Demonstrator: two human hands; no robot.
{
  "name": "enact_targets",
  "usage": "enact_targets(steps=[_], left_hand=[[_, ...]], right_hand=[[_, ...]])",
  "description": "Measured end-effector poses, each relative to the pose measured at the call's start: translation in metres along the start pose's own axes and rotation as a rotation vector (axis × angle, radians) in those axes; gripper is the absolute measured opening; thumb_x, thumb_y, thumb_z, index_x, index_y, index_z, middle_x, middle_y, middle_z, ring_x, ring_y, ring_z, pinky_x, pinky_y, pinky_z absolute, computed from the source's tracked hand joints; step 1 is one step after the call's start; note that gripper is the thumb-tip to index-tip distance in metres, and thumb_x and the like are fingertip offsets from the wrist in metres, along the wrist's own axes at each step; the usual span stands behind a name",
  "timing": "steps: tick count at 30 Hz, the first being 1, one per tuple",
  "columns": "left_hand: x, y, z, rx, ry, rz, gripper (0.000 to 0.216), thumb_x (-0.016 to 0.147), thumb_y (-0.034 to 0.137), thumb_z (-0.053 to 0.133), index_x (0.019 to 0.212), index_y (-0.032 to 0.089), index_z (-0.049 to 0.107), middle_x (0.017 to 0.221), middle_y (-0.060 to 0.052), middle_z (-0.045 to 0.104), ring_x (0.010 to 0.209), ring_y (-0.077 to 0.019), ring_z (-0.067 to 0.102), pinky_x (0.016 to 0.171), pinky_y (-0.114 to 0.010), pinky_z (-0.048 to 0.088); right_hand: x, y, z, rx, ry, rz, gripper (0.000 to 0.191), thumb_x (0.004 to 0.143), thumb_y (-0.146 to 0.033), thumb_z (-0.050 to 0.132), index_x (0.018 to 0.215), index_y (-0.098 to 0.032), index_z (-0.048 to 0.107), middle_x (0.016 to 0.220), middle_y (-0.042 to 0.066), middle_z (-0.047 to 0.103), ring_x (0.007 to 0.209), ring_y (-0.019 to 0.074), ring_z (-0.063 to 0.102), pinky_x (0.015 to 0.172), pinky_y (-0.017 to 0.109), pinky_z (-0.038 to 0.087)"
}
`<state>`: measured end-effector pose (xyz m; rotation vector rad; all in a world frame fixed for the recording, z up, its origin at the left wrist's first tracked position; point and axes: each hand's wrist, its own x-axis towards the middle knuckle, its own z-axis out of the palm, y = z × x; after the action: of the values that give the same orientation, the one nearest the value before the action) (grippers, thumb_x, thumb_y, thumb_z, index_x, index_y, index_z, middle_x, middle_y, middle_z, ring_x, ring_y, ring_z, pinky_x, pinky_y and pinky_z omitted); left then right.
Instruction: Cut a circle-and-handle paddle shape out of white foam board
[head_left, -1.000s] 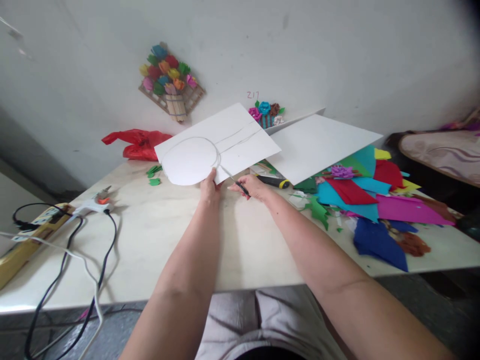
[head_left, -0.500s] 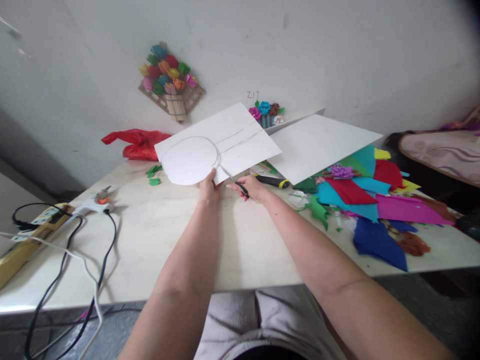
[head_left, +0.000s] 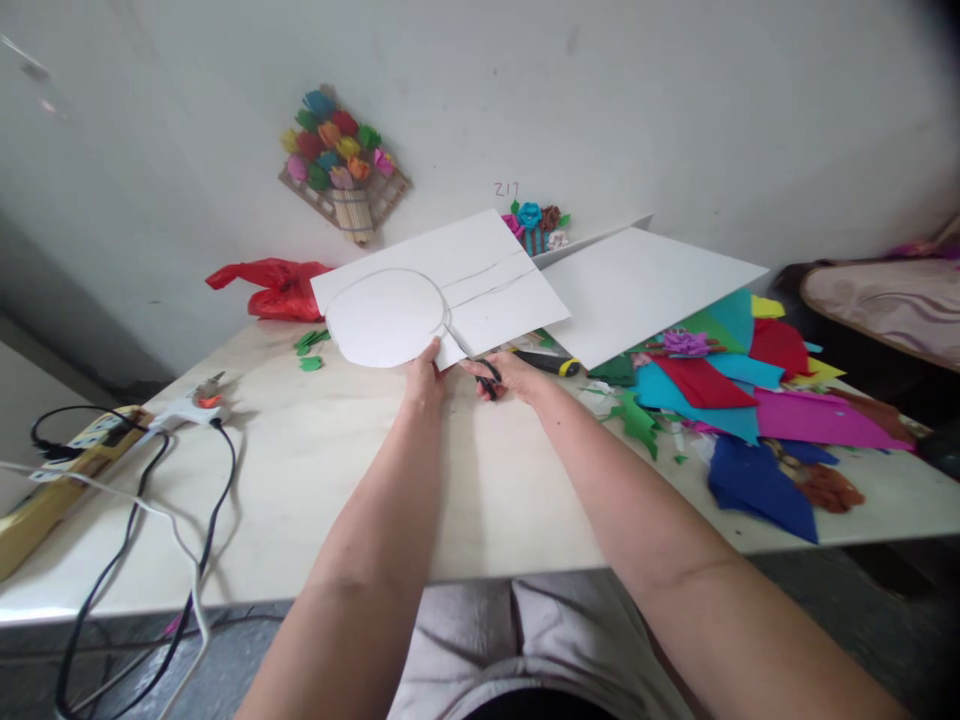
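Observation:
My left hand (head_left: 426, 372) pinches the lower edge of a white sheet of cardboard (head_left: 390, 318), thumb on top. A drawn circle fills its left part, and two pencil lines run from the circle toward the upper right. The lower left edge of the sheet is rounded along the circle. In my right hand (head_left: 510, 375) is a pair of scissors (head_left: 489, 380) with dark handles, fingers through the loops. Its blades lie at the sheet just right of my left thumb, near the circle's right side, with a cut edge beside them.
Another white board (head_left: 645, 285) rests behind on the right, near a black-and-yellow cutter (head_left: 551, 363). Coloured paper pieces (head_left: 705, 395) pile at the right. A red plastic bag (head_left: 281, 290), green scraps (head_left: 309, 345), a glue gun (head_left: 206, 392) and a power strip (head_left: 82, 460) are leftward.
The sheet has shifted slightly right and turned a little. The scissor handles have changed angle, and a gap now shows between the circle piece and the rest of the sheet.

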<state>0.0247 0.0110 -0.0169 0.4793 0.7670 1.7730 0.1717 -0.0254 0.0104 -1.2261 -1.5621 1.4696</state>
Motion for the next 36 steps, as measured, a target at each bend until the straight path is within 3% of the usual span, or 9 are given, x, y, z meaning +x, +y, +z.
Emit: enact_targets(steps=[6,14,27,36], left_hand=[[0.002,0.0,-0.001,-0.006,0.007,0.006,0.02,0.076,0.006,0.064,0.092,0.018,0.064,0.083,-0.001,0.069,0.067,-0.0132,0.066,0.052,-0.02,0.051],[0.008,0.0,-0.004,-0.015,0.056,-0.011,0.012,0.075,0.01,0.067,0.084,0.017,0.064,0.077,-0.002,0.067,0.062,-0.0136,0.063,0.043,-0.019,0.047],[0.007,0.001,-0.005,-0.029,0.042,-0.02,0.019,0.077,0.01,0.066,0.094,0.018,0.066,0.076,-0.002,0.069,0.059,-0.0126,0.063,0.039,-0.015,0.046],[0.005,0.002,-0.003,0.002,0.018,-0.034,0.018,0.077,0.007,0.065,0.091,0.017,0.065,0.081,-0.002,0.069,0.062,-0.013,0.065,0.047,-0.018,0.05]], right_hand=[[-0.003,-0.004,0.005,-0.014,0.035,0.012,0.045,0.072,-0.052,0.077,0.065,-0.015,0.052,0.046,-0.001,0.056,0.035,0.0067,0.05,0.03,0.015,0.029],[0.006,0.0,0.014,0.011,0.099,-0.11,0.046,0.063,-0.038,0.086,0.054,-0.017,0.046,0.038,-0.007,0.045,0.033,0.0041,0.039,0.031,0.016,0.035],[0.002,-0.006,0.017,0.001,0.14,-0.116,0.043,0.065,-0.039,0.084,0.055,-0.016,0.05,0.034,-0.007,0.042,0.03,0.0037,0.034,0.028,0.016,0.026],[0.005,0.004,0.013,0.16,0.076,-0.095,0.045,0.062,-0.048,0.084,0.062,-0.015,0.053,0.04,-0.005,0.049,0.033,0.0036,0.039,0.03,0.015,0.032]])
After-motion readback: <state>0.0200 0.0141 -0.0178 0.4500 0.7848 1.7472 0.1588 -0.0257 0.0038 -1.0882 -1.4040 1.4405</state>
